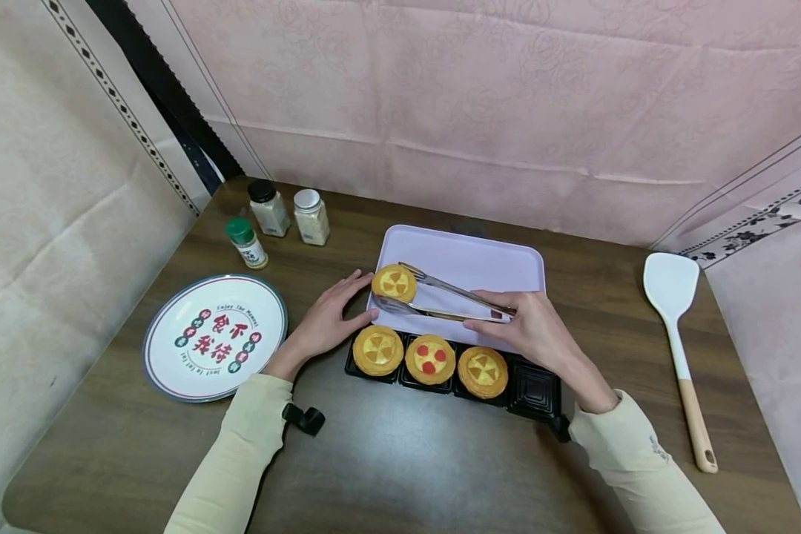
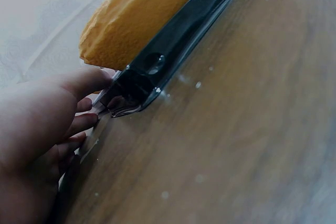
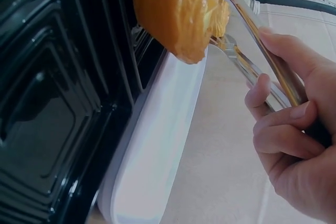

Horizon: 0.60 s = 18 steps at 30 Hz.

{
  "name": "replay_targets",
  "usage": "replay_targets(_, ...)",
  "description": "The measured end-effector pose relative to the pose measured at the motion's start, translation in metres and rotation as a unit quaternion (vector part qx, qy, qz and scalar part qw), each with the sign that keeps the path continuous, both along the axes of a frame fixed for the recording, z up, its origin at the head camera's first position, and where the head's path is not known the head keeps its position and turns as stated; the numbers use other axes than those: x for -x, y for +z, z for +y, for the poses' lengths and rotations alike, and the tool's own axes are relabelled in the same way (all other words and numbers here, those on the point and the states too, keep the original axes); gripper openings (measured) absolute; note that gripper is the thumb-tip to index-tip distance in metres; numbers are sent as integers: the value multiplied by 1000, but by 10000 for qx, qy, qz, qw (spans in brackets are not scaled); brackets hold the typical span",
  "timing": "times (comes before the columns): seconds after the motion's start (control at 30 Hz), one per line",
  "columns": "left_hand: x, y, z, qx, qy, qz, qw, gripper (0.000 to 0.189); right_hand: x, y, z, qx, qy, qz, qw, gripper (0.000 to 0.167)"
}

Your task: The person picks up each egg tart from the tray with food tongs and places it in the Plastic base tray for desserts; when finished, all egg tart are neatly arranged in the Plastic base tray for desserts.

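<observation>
My right hand [image 1: 532, 326] holds metal tongs [image 1: 457, 290], one arm fork-shaped and the other spoon-shaped. Their tips lie on either side of a round yellow tart [image 1: 394, 283] at the left end of a lavender tray [image 1: 474, 256]. At that tray's left edge, my left hand [image 1: 327, 315] rests its thumb and fingertips, fingers mostly straight. Along the near side sits a black plastic tray [image 1: 535, 389], its rightmost compartment bare. Its other compartments hold a tart with yellow pieces [image 1: 377, 351], one with red dots [image 1: 430, 360] and another yellow one [image 1: 483, 372].
A white plate [image 1: 167, 348] with red lettering lies left of my left hand. Behind it stand a green-capped bottle [image 1: 247, 245], a black-lidded jar [image 1: 270, 211] and a white-lidded jar [image 1: 311, 219]. At far right lies a white spatula [image 1: 673, 289] with a wooden handle.
</observation>
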<state>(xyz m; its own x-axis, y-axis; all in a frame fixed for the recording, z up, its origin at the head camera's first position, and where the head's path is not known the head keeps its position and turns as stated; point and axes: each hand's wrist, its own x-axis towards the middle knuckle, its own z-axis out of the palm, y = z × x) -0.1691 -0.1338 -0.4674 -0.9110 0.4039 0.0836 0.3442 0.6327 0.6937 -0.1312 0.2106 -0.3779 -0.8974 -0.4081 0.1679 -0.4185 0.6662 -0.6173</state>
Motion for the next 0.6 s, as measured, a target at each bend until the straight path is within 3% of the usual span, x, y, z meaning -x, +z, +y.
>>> replay_targets(0.17, 0, -1, 0, 7, -11, -25, 10000, 66, -3, 6, 9, 82, -25, 48, 10000, 49)
replay_targets(0.3, -1, 0, 2, -9, -7, -59, 10000, 65, -12, 15, 28, 57, -180, 340, 9992, 46)
replay_targets(0.43, 0, 1, 3, -29, -12, -80, 10000, 65, -30, 26, 59, -1, -326, 897, 9954, 46)
replay_targets(0.6, -1, 2, 0, -93, -11, -68, 9999, 66, -61, 40, 100, -88, -622, 1155, 9913, 55)
